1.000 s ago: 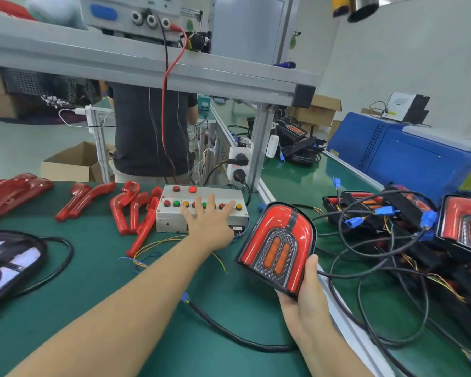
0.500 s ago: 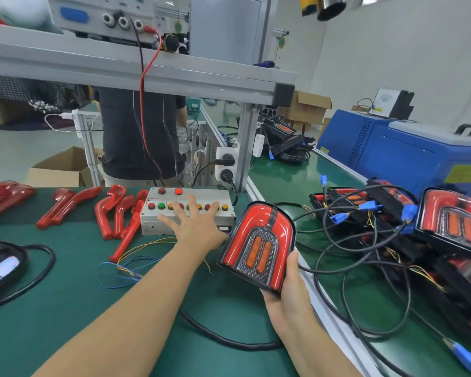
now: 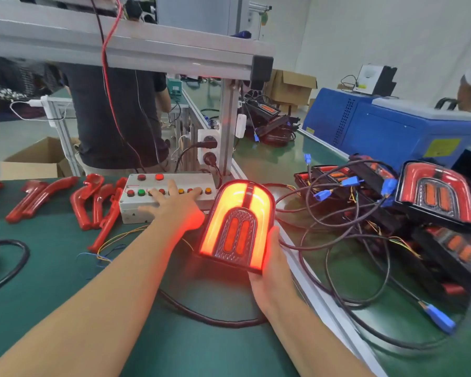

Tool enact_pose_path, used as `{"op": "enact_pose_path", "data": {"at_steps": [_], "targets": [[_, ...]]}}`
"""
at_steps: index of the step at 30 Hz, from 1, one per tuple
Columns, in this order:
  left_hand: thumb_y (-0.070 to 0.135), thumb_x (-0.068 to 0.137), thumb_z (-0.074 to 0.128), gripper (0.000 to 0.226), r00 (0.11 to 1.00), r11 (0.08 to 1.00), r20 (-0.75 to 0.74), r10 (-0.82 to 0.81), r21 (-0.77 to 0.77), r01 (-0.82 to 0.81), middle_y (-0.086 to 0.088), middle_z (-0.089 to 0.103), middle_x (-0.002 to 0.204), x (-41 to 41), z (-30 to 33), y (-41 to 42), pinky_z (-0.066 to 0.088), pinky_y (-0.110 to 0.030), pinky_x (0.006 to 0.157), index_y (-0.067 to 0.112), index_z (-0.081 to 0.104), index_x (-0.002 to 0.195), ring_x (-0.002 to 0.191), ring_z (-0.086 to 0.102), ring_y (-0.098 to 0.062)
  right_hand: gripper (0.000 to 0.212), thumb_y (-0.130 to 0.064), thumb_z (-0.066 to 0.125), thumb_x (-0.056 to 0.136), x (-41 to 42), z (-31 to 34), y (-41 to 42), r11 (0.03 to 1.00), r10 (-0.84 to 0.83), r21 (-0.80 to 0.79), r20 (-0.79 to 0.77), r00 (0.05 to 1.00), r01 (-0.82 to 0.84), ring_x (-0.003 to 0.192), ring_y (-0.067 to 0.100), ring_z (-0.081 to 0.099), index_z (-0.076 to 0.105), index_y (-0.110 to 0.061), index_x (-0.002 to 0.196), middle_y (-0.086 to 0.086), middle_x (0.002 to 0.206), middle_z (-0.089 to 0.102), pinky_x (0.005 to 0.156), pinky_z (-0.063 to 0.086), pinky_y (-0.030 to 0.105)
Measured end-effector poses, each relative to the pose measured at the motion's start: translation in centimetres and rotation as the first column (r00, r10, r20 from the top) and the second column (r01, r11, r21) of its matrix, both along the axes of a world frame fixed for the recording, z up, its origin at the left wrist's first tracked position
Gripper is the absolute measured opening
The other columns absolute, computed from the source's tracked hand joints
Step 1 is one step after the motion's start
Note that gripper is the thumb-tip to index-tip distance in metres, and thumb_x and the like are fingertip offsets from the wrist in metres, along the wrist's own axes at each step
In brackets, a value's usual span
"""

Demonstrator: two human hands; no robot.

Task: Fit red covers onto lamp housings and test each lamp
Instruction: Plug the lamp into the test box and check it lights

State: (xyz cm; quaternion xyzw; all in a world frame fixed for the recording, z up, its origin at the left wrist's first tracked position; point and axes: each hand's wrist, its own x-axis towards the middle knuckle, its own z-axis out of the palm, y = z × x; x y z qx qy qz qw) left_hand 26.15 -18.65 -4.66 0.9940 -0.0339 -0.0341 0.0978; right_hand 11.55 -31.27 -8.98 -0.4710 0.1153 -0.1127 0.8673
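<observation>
Along the bench's far edge, loose red covers (image 3: 93, 202) wait beside the switch box (image 3: 169, 197), where the left hand (image 3: 174, 208) lies spread, fingers pressing buttons; near the right edge, the right hand (image 3: 269, 257) grips the glowing lamp (image 3: 237, 224) tilted up for inspection.

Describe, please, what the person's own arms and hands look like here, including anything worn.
Both forearms are bare to the frame's edge: no sleeves, gloves, watch or rings visible. The left hand and right hand are tinted by a red glow from the lit lamp.
</observation>
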Motion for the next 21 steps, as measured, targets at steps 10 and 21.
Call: {"op": "enact_pose_path", "data": {"at_steps": [10, 21], "targets": [[0.052, 0.084, 0.051, 0.069, 0.999, 0.998, 0.012, -0.051, 0.033, 0.050, -0.005, -0.009, 0.159, -0.34, 0.85, 0.26, -0.004, -0.073, 0.103, 0.049, 0.017, 0.144, 0.143, -0.013, -0.040, 0.064, -0.063, 0.040, 0.082, 0.03, -0.27, -0.21, 0.999, -0.043, 0.020, -0.051, 0.998, 0.044, 0.110, 0.011, 0.066, 0.054, -0.029, 0.134, -0.003, 0.121, 0.069, 0.095, 0.050, 0.033], [0.024, 0.083, 0.047, 0.065, 0.951, 0.930, 0.220, -0.217, 0.341, 0.133, -0.008, 0.005, 0.159, 0.28, 0.69, 0.75, -0.012, -0.070, 0.103, 0.048, 0.029, 0.142, 0.144, -0.007, -0.036, 0.066, -0.062, 0.039, 0.083, -0.03, 0.23, -0.02, 0.998, -0.040, 0.046, -0.053, 0.998, 0.043, 0.115, 0.020, 0.063, 0.053, -0.025, 0.136, 0.001, 0.123, 0.068, 0.108, 0.042, 0.047]]}}
